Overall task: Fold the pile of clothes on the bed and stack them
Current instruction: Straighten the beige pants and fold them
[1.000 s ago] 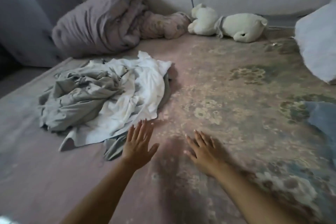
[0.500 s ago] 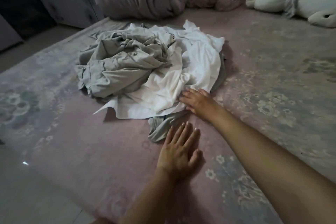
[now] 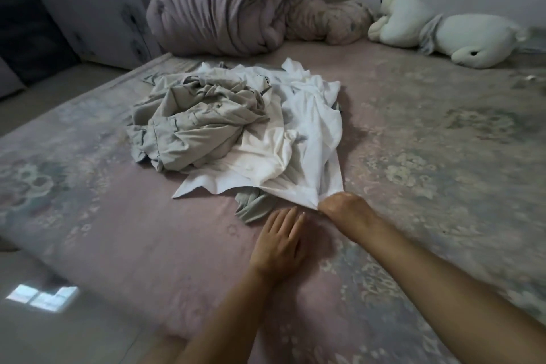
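1. No text, brand, number or sign can be read.
2. A small dark mark on the white garment, beside the grey garment, is too small to read.

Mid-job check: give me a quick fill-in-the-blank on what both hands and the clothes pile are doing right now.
1. The right hand grips the near edge of the ____ garment.
2. The left hand rests flat on the ____.
3. The grey-green garment lies crumpled on the pile's ____ side.

Missing words: white; bed; left
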`<state>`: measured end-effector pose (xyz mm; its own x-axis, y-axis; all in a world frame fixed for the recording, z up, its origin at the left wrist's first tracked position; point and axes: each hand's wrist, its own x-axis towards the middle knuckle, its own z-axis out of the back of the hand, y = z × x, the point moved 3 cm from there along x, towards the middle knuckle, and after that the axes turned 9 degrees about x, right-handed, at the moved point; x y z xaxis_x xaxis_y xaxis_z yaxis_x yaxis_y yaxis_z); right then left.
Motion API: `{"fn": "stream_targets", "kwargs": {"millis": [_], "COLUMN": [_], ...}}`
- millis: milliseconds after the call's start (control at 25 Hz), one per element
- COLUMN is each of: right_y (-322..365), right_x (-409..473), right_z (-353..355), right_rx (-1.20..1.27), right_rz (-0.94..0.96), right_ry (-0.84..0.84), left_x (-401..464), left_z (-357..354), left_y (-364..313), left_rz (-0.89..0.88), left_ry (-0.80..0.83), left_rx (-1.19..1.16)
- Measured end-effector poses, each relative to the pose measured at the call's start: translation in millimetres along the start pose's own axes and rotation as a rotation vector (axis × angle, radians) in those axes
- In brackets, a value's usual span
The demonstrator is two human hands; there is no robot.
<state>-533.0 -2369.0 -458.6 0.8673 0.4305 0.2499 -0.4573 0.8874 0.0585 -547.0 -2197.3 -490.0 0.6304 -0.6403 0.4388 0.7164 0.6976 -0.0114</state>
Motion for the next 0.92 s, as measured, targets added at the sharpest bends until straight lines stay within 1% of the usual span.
{"fn": "stream_targets", "kwargs": {"millis": [80, 120, 160, 240, 320, 440, 480, 560, 680, 760, 840, 920], "right_y": [0, -3, -4, -5, -7, -14, -13, -8, -11, -33, -54, -59], "right_x": [14, 26, 40, 69, 101, 135, 142, 150, 149, 134, 117, 103], "right_z": [0, 3, 9, 16, 12, -11, -16, -22, -16, -4, 14, 25], "right_rx": [0.039, 0.101, 0.158, 0.229, 0.259, 0.196, 0.148, 0.084, 0.071, 0.139, 0.183, 0.204], "right_rz": [-0.002, -0.041, -0.101, -0.170, -0.167, -0.105, -0.040, 0.101, 0.185, 0.078, -0.104, -0.205], "right_ry": [0.021, 0.017, -0.007, -0.012, 0.017, 0.206, 0.213, 0.167, 0.056, 0.020, 0.038, 0.100], "left_x": [11, 20, 29, 35, 24, 10, 9, 11, 12, 11, 11, 13], "left_z": [8, 10, 13, 9, -12, -34, -36, -32, -31, -33, -31, -26], "left_y": [18, 35, 53, 83, 95, 95, 94, 95, 96, 96, 98, 94], "left_rz": [-0.040, -0.015, 0.027, 0.116, 0.200, 0.240, 0.231, 0.212, 0.218, 0.232, 0.249, 0.237], "left_ry": [-0.049, -0.069, -0.056, 0.071, 0.213, 0.204, 0.189, 0.147, 0.111, 0.120, 0.131, 0.105], "left_rx": [0.086, 0.124, 0.143, 0.143, 0.141, 0.157, 0.169, 0.188, 0.160, 0.150, 0.169, 0.150]}}
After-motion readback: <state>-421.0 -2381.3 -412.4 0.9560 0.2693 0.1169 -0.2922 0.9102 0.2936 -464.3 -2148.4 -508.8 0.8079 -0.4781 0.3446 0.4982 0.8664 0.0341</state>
